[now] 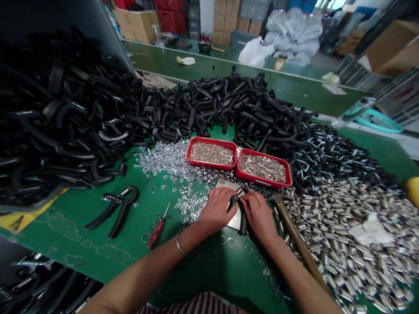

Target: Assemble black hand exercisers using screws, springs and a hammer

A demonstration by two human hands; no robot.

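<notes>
Red crates (170, 19) and cardboard boxes (225, 17) are stacked in the background, past the far edge of the green bench (81, 250). Black handles (229, 102) are heaped along that edge and towards its left corner, and small metal rings (166, 159) are scattered before them. Two red trays (211, 165), filled with small metal parts (209, 152), are set side by side near the bench's middle. Just in front, over a metal plate (235, 220), a black handle piece (243, 220) is grasped at its upper end by the left grip (214, 209); the right grip (258, 213) is closed about the same end, the exact contact being hidden. Towards the bench's left edge are laid a red-handled screwdriver (157, 233) and a two-armed black piece (122, 211). On the other side, a hammer (296, 235) is placed beside silvery cylinders (347, 244), spread towards the right edge
</notes>
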